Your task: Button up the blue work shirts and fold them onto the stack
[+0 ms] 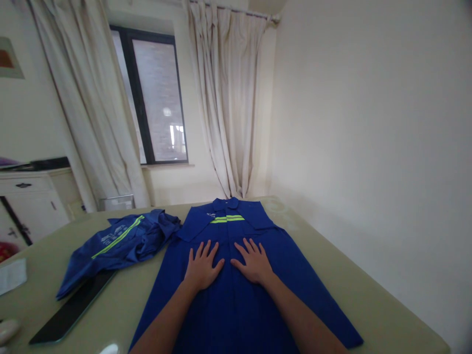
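A blue work jacket (232, 305) with a collar and yellow-green chest stripes lies spread front side up on the table, its collar at the far end. My left hand (202, 268) rests flat on the left part of its front, fingers spread. On the other side of the centre seam, my right hand (254, 261) lies flat on the cloth, also with fingers apart. Neither hand grips anything. The jacket's near end runs below the bottom of the view, partly covered by my forearms.
A crumpled blue garment (147, 243) with a similar stripe lies to the left, overlapping a long dark board (73, 307). White paper (13, 275) is at the left edge. The pale green table (368, 290) runs alongside a wall (376, 123); curtains (228, 98) hang behind.
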Available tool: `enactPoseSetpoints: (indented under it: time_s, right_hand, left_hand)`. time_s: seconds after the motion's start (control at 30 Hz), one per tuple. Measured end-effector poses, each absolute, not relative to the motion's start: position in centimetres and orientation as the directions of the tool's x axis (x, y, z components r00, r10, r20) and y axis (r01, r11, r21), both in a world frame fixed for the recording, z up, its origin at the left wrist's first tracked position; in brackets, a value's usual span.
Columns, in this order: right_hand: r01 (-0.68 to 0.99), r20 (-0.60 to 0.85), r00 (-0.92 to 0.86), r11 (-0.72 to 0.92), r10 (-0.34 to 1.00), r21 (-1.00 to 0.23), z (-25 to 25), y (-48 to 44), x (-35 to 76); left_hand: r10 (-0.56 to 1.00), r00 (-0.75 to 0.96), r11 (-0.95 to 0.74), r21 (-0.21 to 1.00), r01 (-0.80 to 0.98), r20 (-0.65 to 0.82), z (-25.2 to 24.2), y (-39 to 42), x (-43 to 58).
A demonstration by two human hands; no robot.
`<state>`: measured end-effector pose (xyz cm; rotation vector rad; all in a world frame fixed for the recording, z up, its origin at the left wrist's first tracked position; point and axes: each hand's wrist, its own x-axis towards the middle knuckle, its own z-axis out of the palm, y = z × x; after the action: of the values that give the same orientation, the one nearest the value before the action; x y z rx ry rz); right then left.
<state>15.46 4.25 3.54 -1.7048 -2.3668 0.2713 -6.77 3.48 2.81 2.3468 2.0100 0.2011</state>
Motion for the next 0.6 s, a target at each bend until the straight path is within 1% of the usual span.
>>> enactPoseSetpoints:
  time_s: [0.13,0.27,0.33,0.4,0.43,0.5,0.57,0.6]
  right_hand:
    - [0.901,0.072,-0.328,0.335,0.942,-0.276,3.0,0.1,15.9]
    - [0.87,0.08,-0.397,0.403,0.914,-0.284,2.5,-4.2,16.9]
    - [0.854,0.059,-0.447,0.445,0.893,-0.269,3.2,-4.4,17.5]
    - [0.858,0.067,-0.461,0.464,0.885,-0.223,4.4,-2.9,18.3]
    - [0.869,0.088,-0.448,0.456,0.89,-0.19,5.1,-1.5,18.6]
    - [0.908,0.14,-0.383,0.4,0.913,-0.125,6.3,1.6,19.4]
    - [0.945,0.14,-0.306,0.318,0.942,-0.078,6.8,4.6,20.1]
    - [0.953,0.12,-0.287,0.296,0.95,-0.065,6.8,5.7,20.4]
  left_hand:
    - [0.986,0.142,-0.152,0.12,0.981,0.084,2.4,-0.3,-6.8]
    - [0.977,0.204,-0.212,0.14,0.967,0.068,2.1,-4.7,-7.6]
    - [0.968,0.243,-0.249,0.151,0.957,0.059,2.6,-5.4,-8.2]
    - [0.966,0.238,-0.251,0.13,0.959,0.103,3.5,-4.6,-8.9]
    - [0.968,0.209,-0.225,0.107,0.969,0.141,4.1,-3.7,-9.3]
    - [0.975,0.096,-0.109,0.055,0.993,0.2,4.8,-1.4,-10.2]
    - [0.982,-0.02,0.017,0.02,1.0,0.186,5.1,0.8,-11.3]
    - [0.986,-0.052,0.052,0.008,0.999,0.161,4.9,1.7,-11.8]
